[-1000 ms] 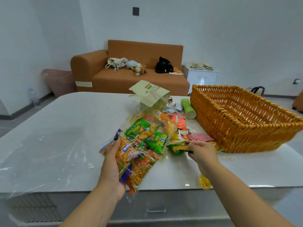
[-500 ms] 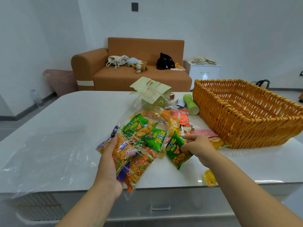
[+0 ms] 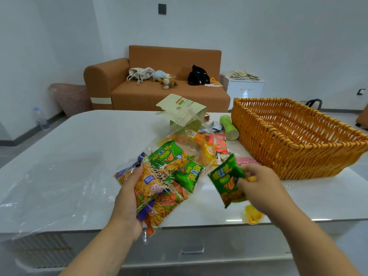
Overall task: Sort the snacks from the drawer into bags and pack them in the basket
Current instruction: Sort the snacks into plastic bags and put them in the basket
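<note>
On the table [image 3: 79, 156], the left hand [image 3: 129, 196] grips a half-filled bag [image 3: 163, 176]; the right hand [image 3: 256, 186] pinches a green packet [image 3: 227, 180]; the basket [image 3: 298, 140] sits empty.

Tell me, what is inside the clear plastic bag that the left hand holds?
The clear bag in the left hand holds green, orange and purple snack packets. Their exact count is hidden, because they overlap.

clear bag [image 3: 165, 182] of snack packets in left hand [image 3: 127, 198], above table [image 3: 79, 156] near edge. loose packet [image 3: 227, 182] in right hand [image 3: 260, 186], right of bag. snack pile [image 3: 211, 144] behind both. basket [image 3: 294, 140] right of pile. sofa [image 3: 155, 80] beyond table.
</note>
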